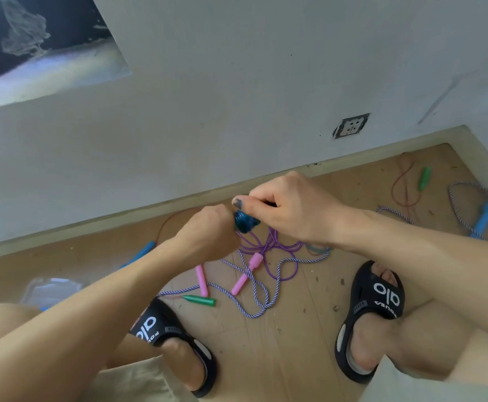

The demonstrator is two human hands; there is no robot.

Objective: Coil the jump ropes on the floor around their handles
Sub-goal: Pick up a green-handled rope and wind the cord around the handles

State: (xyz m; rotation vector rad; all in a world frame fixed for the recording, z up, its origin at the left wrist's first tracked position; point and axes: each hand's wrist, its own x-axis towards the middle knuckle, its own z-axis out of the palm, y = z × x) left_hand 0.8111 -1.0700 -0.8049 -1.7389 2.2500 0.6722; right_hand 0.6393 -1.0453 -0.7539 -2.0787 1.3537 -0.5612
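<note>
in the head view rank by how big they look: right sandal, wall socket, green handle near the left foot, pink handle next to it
1. right sandal, by far the largest, though nearest the camera.
2. and 3. pink handle and green handle: too alike to rank.
4. wall socket: smallest in length, but farthest away.

"alo" in white on the strap of each black sandal (382,297); smaller lettering beneath unreadable.
</note>
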